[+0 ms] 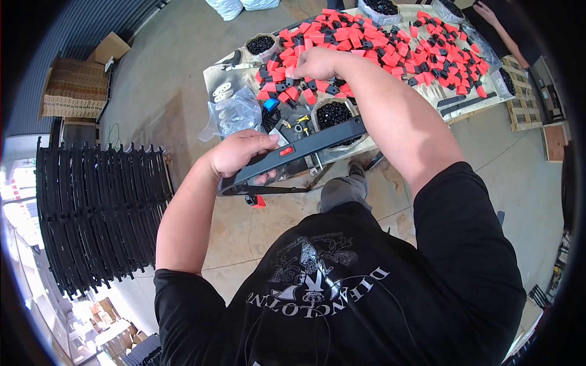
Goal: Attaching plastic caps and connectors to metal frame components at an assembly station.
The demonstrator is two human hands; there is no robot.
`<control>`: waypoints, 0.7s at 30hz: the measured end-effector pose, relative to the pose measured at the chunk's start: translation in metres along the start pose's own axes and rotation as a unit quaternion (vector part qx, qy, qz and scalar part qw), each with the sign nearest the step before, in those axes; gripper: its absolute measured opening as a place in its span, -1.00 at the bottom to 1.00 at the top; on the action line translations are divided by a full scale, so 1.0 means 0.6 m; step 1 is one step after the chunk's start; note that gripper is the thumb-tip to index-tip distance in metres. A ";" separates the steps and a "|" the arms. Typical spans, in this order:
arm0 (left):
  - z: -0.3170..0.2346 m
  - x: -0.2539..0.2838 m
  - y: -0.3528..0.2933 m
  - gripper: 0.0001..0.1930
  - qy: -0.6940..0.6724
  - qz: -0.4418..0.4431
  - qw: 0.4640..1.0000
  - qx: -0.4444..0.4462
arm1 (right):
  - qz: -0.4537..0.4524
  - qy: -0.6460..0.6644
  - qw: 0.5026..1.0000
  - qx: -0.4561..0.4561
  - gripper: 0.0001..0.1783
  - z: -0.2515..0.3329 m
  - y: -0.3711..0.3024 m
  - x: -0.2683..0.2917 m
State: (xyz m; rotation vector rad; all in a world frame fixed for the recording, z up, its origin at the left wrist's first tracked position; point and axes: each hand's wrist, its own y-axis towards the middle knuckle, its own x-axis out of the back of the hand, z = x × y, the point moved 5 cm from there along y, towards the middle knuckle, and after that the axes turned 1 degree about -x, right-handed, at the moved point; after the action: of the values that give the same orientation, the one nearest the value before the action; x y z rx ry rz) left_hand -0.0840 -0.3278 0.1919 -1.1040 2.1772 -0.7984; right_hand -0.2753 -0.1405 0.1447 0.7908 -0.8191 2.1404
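head view: the long black bar, with a small red insert on its upper face, is in front of me, over the near edge of the table. my left hand is closed around the bar's left part, thumb along the top and fingertips showing underneath. just below that left end of the bar is a red and black piece; i cannot tell whether it is joined on. my right hand is beyond the bar, fingers and thumb drawn close together at the left side of the pile of red and black pieces; i cannot tell whether they have hold of one. just past the bar's middle are yellow-handled pliers and an open bag of small black parts. beyond the bar's left end lie a crumpled clear plastic bag, a blue object and pale oval pieces. well left of the bar stand stacked black frames, with a cardboard stack farther off. far beyond the bar to the right are a wooden pallet and another person's forearm.
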 end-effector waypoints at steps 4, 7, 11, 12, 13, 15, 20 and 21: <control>-0.003 0.003 -0.001 -0.74 0.103 -0.013 0.994 -0.013 | 0.011 0.025 0.999 -0.024 -0.41 -0.003 0.010 -0.003; -0.009 -0.003 -0.005 -0.75 0.138 -0.018 0.990 -0.014 | 0.015 0.043 0.998 -0.039 -0.41 -0.007 0.017 -0.008; -0.013 -0.006 -0.005 -0.76 0.154 -0.011 0.988 -0.016 | 0.029 0.083 0.994 -0.070 -0.41 -0.013 0.014 -0.010; -0.015 -0.010 -0.006 -0.76 0.157 -0.011 0.987 -0.023 | 0.021 0.119 0.990 -0.068 -0.44 -0.028 0.021 -0.016; -0.011 -0.013 -0.011 -0.75 0.157 -0.023 0.987 -0.024 | 0.031 0.112 0.990 -0.085 -0.46 -0.028 0.019 -0.019; -0.003 -0.006 -0.014 -0.73 0.163 -0.019 0.986 -0.039 | 0.048 0.104 0.989 -0.089 -0.51 -0.021 0.015 -0.022; 0.001 -0.021 -0.024 -0.62 0.244 -0.133 0.955 -0.108 | -0.011 0.056 0.994 -0.091 -0.52 -0.025 -0.001 -0.027; -0.001 -0.021 -0.030 -0.60 0.287 -0.223 0.921 -0.137 | -0.017 0.036 0.997 -0.070 -0.45 -0.023 -0.003 -0.032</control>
State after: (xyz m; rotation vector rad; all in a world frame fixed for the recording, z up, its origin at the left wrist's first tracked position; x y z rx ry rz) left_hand -0.0688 -0.3259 0.2080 -1.7228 2.6103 -1.1539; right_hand -0.2670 -0.1368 0.1230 0.6467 -0.8991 2.0441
